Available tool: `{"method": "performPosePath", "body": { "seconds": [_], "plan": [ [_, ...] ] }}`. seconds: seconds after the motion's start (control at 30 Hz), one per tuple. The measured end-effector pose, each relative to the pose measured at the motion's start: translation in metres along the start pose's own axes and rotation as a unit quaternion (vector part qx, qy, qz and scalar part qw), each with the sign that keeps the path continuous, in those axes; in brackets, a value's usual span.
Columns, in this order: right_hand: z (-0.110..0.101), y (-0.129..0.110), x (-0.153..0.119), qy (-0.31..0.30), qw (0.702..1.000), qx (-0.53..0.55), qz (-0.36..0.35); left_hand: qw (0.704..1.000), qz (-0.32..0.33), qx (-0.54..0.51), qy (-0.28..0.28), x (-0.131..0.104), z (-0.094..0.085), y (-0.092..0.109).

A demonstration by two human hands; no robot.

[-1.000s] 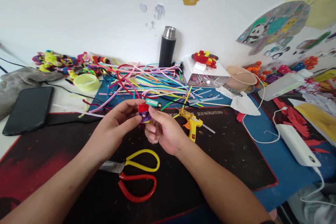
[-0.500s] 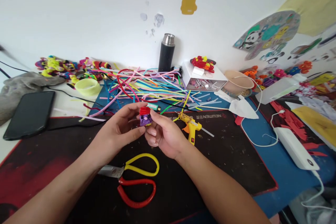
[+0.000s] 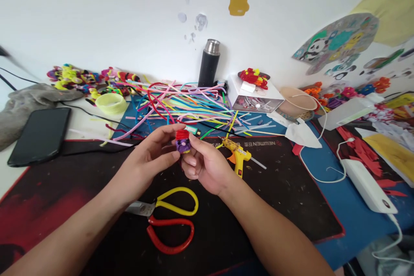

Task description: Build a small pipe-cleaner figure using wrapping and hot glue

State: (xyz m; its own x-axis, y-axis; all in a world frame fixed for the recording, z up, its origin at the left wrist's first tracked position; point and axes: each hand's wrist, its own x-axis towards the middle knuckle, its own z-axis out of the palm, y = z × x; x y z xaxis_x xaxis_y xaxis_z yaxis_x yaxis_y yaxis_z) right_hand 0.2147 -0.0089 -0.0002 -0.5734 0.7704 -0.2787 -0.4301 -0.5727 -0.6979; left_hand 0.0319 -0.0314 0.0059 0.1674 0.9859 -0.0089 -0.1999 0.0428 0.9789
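Pinching the small red-and-purple fuzzy piece [image 3: 183, 142] between thumb and bent fingers, my right hand [image 3: 207, 164] holds it up above the dark mat [image 3: 274, 194]. My left hand [image 3: 137, 168] curves around its other side, thumb tip at the purple part and forefinger near the red top; I cannot tell how firmly those fingers press. The piece sits between my two hands, red end up.

Below my hands, the scissors [image 3: 151, 209] lie on the mat with their yellow and red handles spread apart. The yellow glue gun [image 3: 238, 155] rests on the mat to the right of my right hand, a clear stick poking from its back. Beyond my fingers, loose fuzzy stems [image 3: 190, 103] lie in a tangled heap, and the black flask [image 3: 209, 64] stands upright behind them, near the wall.
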Motion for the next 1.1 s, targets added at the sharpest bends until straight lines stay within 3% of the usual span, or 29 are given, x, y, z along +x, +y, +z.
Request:
{"method": "performPosePath", "body": {
  "seconds": [0.5, 1.1],
  "plan": [
    [-0.0028, 0.0020, 0.0013, -0.011, 1.000, 0.006, -0.002, 0.999, 0.010, -0.041, -0.022, -0.0011, 0.0026, -0.0055],
    [-0.0030, 0.0082, 0.0016, 0.002, 1.000, -0.004, -0.009, 0.998, -0.027, -0.058, 0.018, -0.0026, 0.0077, -0.0044]
  ]
}}
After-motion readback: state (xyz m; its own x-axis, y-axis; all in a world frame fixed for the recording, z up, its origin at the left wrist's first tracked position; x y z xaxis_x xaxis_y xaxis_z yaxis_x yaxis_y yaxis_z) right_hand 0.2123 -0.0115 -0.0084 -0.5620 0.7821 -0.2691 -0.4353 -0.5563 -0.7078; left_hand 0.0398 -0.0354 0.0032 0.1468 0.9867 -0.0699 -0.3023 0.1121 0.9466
